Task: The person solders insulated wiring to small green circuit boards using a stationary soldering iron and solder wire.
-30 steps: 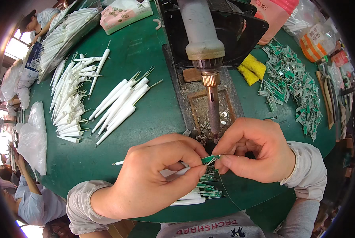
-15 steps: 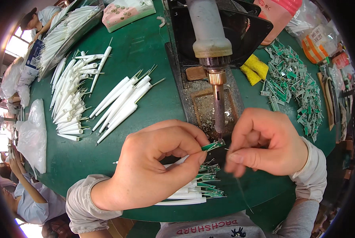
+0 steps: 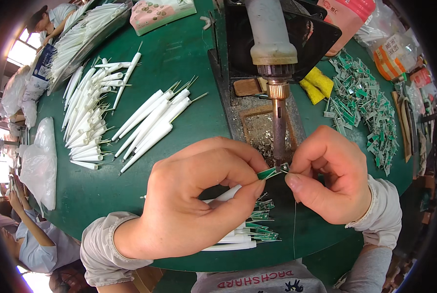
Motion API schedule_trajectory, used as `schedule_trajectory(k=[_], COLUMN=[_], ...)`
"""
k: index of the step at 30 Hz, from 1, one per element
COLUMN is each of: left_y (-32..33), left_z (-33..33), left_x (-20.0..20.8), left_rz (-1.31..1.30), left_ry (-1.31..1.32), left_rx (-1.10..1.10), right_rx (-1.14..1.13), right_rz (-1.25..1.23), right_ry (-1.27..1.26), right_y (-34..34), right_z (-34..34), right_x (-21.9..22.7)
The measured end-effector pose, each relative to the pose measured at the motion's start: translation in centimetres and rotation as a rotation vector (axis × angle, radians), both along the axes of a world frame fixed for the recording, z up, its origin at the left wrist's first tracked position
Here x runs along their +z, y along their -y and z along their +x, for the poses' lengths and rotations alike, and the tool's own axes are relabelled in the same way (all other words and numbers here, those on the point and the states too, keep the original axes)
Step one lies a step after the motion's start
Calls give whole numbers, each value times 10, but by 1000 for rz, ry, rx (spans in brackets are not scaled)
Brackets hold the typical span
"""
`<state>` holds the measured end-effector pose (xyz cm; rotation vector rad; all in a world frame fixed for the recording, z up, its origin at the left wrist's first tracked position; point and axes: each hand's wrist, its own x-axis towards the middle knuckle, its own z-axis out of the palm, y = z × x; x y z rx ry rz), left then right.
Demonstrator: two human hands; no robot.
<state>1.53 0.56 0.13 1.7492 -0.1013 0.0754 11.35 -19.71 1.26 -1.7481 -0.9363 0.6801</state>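
Note:
Under the tip of an upright soldering iron (image 3: 279, 128), my left hand (image 3: 194, 200) pinches a small green circuit board (image 3: 266, 174) between thumb and forefinger. A white tapered tube (image 3: 227, 194) runs back from the board under my left fingers. My right hand (image 3: 337, 178) is closed in a pinch on a thin solder wire (image 3: 294, 229), whose loose length hangs down toward the table edge. Its fingertips are close beside the board's outer end, right at the iron tip. Below my left hand lie several white tubes (image 3: 233, 245) with green boards at their ends, partly hidden by it.
Loose white tubes with wire ends (image 3: 150, 122) lie on the green table (image 3: 179, 53), with a larger pile (image 3: 89, 112) farther left. Green circuit boards (image 3: 360, 107) are heaped at right, near a yellow sponge (image 3: 317, 85). The iron's black stand (image 3: 223, 93) rises at centre. Other people sit at left.
My right hand has moved left and up, bringing the solder wire to the board at the iron tip. My left hand keeps hold of the board, and the view has shifted slightly.

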Motion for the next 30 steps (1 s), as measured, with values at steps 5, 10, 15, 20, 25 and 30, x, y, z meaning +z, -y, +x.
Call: schedule_trajectory(k=[5, 10, 15, 20, 25, 30], left_y=[-1, 0, -1, -3, -5, -9], left_z=[-2, -1, 0, 0, -1, -4], left_x=[-1, 5, 4, 5, 1, -1], left_rz=[38, -248, -347, -401, -449, -257], left_ry=[32, -233, -305, -379, -426, -353], left_rx=[-4, 55, 68, 74, 83, 50], right_rx=[4, 14, 3, 18, 69, 43], right_rz=[8, -4, 15, 20, 7, -189], right_ry=[-18, -18, -27, -41, 1, 323], right_y=[-1, -1, -3, -4, 1, 8], right_z=[1, 1, 0, 1, 1, 19], right_x=[-3, -2, -4, -6, -7, 13])
